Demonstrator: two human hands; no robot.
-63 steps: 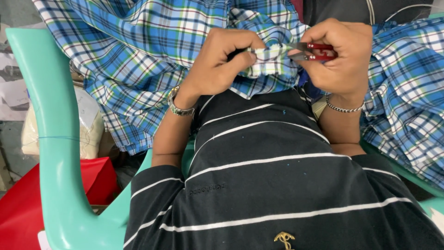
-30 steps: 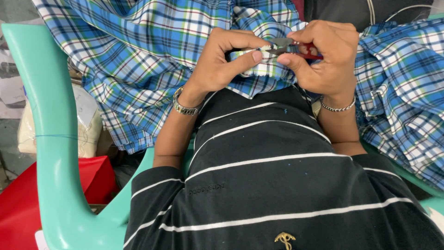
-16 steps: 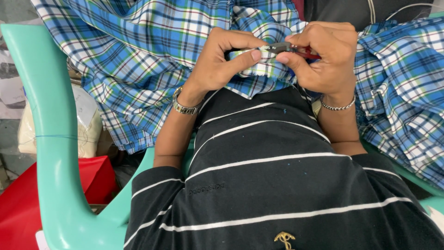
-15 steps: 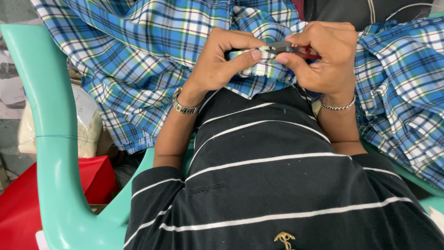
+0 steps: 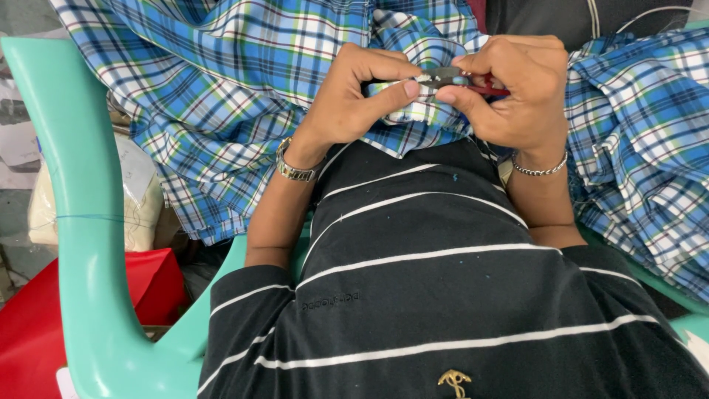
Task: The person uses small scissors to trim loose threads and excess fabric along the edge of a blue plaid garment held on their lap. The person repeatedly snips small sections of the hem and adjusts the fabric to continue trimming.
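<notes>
Left hand: my left hand is closed in a pinch on a folded edge of the plaid shirt, thumb on top, pressing the fabric flat right at the cutter tip.
Right hand: my right hand is clamped around the small red-handled thread snips; the fingers hide most of the handles. Only the dark blade end shows, so I cannot tell whether the blades are apart or together.
Work location: the shirt lies across my lap and spills over the teal plastic chair; the worked edge sits between both hands, just above my striped black top.
Step in hand, as I judge it: trimming a loose thread or stitch at the shirt edge.
Fabric tension: I keep the pinched edge taut and flat so that only the thread stands clear of the cloth.
Blade placement: I bring the tip to the thread alone and keep it parallel to the fabric, never angled into the weave.
Finger clearance: my left thumb touches the blade zone; I hold it just behind the tip.
Risk: nicking the cloth or the thumb if the fold bunches.
Surroundings: a red box stands by the chair, well apart.
</notes>
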